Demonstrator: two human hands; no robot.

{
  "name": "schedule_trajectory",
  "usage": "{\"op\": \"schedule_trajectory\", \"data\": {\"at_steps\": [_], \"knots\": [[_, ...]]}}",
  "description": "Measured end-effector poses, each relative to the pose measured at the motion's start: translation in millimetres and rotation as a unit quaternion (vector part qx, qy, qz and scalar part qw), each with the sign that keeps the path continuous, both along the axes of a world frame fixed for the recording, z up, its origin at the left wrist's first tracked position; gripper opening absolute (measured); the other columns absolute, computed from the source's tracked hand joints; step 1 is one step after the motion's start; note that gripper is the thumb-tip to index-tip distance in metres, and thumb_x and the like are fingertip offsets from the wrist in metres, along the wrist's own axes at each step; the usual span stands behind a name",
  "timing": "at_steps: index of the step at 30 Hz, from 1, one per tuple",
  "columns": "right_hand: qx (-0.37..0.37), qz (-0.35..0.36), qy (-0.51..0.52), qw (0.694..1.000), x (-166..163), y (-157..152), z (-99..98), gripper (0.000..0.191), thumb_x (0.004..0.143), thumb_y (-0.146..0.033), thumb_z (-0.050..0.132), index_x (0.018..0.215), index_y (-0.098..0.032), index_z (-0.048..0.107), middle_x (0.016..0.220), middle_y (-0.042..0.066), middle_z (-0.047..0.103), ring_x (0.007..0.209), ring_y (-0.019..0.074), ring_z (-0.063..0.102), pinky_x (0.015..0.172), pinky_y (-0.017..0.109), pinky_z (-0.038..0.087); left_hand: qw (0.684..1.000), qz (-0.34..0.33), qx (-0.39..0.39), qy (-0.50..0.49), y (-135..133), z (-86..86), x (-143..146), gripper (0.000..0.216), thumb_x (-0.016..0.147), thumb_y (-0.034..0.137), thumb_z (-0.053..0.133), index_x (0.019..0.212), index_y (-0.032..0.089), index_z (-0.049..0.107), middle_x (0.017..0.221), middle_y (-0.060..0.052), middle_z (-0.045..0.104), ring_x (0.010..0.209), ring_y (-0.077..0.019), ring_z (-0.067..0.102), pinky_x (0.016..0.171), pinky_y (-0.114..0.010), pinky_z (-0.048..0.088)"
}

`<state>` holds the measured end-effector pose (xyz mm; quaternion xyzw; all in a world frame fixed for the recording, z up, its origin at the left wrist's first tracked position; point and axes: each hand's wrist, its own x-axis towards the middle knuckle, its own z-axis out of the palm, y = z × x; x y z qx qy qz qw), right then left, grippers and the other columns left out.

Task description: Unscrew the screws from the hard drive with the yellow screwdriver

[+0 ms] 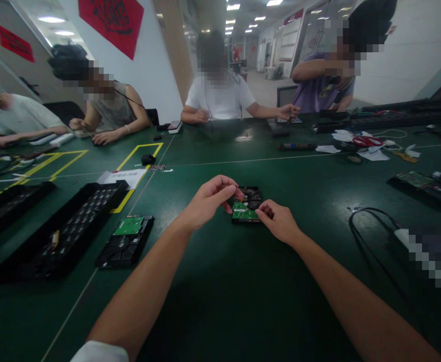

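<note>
A hard drive [253, 193] with its black underside facing up lies on the green table, between my two hands. Its green circuit board [244, 211] covers the near part. My left hand [216, 198] is over the drive's left side, thumb and fingers curled together at the tips; what they pinch, if anything, is too small to make out. At the drive's right edge, my right hand [277, 219] has its fingertips closed by the board's corner. A second hard drive [124, 244], also showing a green board, lies to the left of my left forearm.
Long black trays [66, 236] lie at the left, near yellow tape markings and a paper sheet [126, 178]. A black cable [356, 231] curves at the right, below another circuit-board device [426, 187]. Scraps and a screwdriver-like tool [298, 147] lie farther back. Several people sit across the table.
</note>
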<state>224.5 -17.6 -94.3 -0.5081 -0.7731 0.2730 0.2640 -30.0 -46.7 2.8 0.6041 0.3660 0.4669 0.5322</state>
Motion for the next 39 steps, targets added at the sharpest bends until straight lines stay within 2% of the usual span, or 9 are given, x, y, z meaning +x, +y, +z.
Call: {"op": "schedule_trajectory", "data": {"at_steps": [3,11,16,22,25,28,32,36,39], "knots": [[-0.002,0.002,0.004,1.0,0.3,0.5,-0.1,0.023,0.1,-0.045,0.058,0.101,-0.023,0.066,0.089,0.004,0.071,0.076,0.0187,0.063,0.066,0.032,0.047,1.0,0.012,-0.001,-0.001,0.8,-1.0,-1.0,0.024,0.098,0.041,0.064,0.103,0.017,0.061,0.106,-0.011,0.073,0.098,-0.0219,0.069,0.062,-0.025,0.054],[-0.003,-0.001,0.002,1.0,-0.6,-0.4,3.3,0.023,0.099,-0.045,0.058,0.1,-0.023,0.066,0.089,0.004,0.072,0.076,0.0191,0.063,0.066,0.033,0.045,0.989,0.031,0.087,0.112,-0.2,3.0,-6.7,0.025,0.098,0.039,0.065,0.105,0.018,0.076,0.112,-0.008,0.068,0.089,-0.0156,0.06,0.066,-0.025,0.053],[0.006,-0.001,0.005,1.0,-1.2,-0.7,2.2,0.022,0.099,-0.043,0.058,0.098,-0.023,0.065,0.086,0.003,0.071,0.075,0.0189,0.063,0.067,0.033,0.045,0.997,0.0,0.05,0.061,-1.9,4.3,-3.2,0.025,0.098,0.035,0.064,0.115,0.018,0.07,0.106,-0.008,0.07,0.087,-0.0161,0.062,0.064,-0.026,0.054],[-0.002,-0.003,0.002,1.0,0.2,0.3,-0.1,0.023,0.099,-0.045,0.058,0.101,-0.023,0.065,0.088,0.003,0.072,0.076,0.0191,0.064,0.068,0.033,0.047,1.0,-0.012,0.011,-0.004,0.2,1.2,-1.4,0.02,0.099,0.028,0.057,0.105,0.016,0.072,0.112,-0.01,0.07,0.103,-0.0213,0.065,0.075,-0.03,0.059],[-0.006,0.001,0.003,1.0,0.5,0.3,0.9,0.023,0.099,-0.045,0.058,0.101,-0.023,0.066,0.089,0.004,0.072,0.077,0.0192,0.064,0.068,0.033,0.047,1.0,0.013,0.015,-0.002,1.6,0.9,-2.0,0.021,0.098,0.029,0.058,0.101,0.017,0.075,0.112,-0.009,0.069,0.099,-0.0195,0.063,0.075,-0.029,0.058],[-0.007,0.006,0.002,1.0,0.7,0.1,2.1,0.024,0.1,-0.045,0.058,0.101,-0.023,0.066,0.09,0.004,0.071,0.077,0.0191,0.064,0.067,0.033,0.047,0.995,0.064,0.055,0.06,1.8,1.5,-3.0,0.021,0.096,0.034,0.064,0.1,0.018,0.077,0.107,-0.007,0.068,0.086,-0.0157,0.061,0.068,-0.027,0.055],[-0.01,0.001,0.0,1.0,0.5,0.0,1.6,0.025,0.1,-0.046,0.058,0.101,-0.023,0.066,0.09,0.004,0.071,0.077,0.0194,0.063,0.066,0.033,0.047,0.982,0.099,0.1,0.123,1.2,2.0,-4.5,0.026,0.096,0.041,0.066,0.103,0.02,0.079,0.108,-0.008,0.067,0.087,-0.0162,0.061,0.066,-0.026,0.053],[-0.007,-0.002,-0.001,1.0,0.1,0.2,0.3,0.025,0.099,-0.046,0.058,0.1,-0.023,0.066,0.089,0.004,0.071,0.076,0.0191,0.063,0.066,0.032,0.046,0.993,0.055,0.061,0.084,0.4,1.5,-3.4,0.032,0.095,0.043,0.067,0.115,0.019,0.073,0.104,-0.008,0.07,0.084,-0.0162,0.063,0.064,-0.026,0.054],[-0.002,0.003,0.004,1.0,0.3,0.7,-1.0,0.024,0.099,-0.046,0.058,0.1,-0.023,0.066,0.088,0.003,0.071,0.076,0.0189,0.063,0.067,0.032,0.045,0.999,0.013,0.03,0.034,-1.0,1.5,-0.8,0.033,0.095,0.04,0.068,0.117,0.018,0.061,0.105,-0.01,0.072,0.092,-0.0194,0.067,0.061,-0.025,0.055]]}}
